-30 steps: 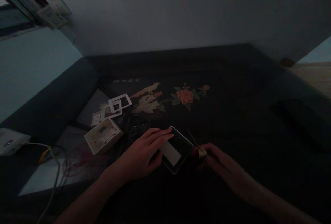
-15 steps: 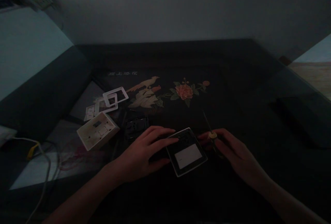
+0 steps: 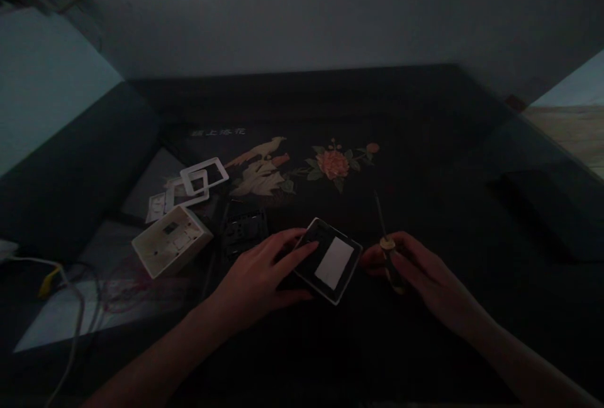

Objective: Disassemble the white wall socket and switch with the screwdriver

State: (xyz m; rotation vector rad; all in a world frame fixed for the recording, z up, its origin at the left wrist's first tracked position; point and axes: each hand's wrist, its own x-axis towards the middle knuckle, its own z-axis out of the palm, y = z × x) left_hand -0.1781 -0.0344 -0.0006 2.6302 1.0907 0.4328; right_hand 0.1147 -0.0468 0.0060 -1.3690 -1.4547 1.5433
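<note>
My left hand [image 3: 264, 270] grips the left side of a flat square panel [image 3: 309, 264], dark with a pale rim and a white label [image 3: 334, 263] on its upper face. One finger lies over the panel's dark face, and the thumb is at its lower edge. To the right, my right hand [image 3: 418, 270] is closed around the handle of a screwdriver [image 3: 387, 244], whose thin shaft points up and away from me. The screwdriver tip is clear of the panel. Left of my left hand lie a black plastic frame part [image 3: 245, 227] and an open white wall box [image 3: 172, 241].
White cover frames [image 3: 205, 175] overlap behind the box, with a small white plate [image 3: 155, 207] beside them. A white cable [image 3: 80, 307] with a yellow tag [image 3: 48, 281] runs down the left. A dark flat object [image 3: 547, 210] lies at the right on the dark flower-patterned table [image 3: 425, 144].
The panel has turned clockwise in my left hand and shifted a little left, away from my right hand. The screwdriver has become slightly more upright. My view has shifted slightly.
</note>
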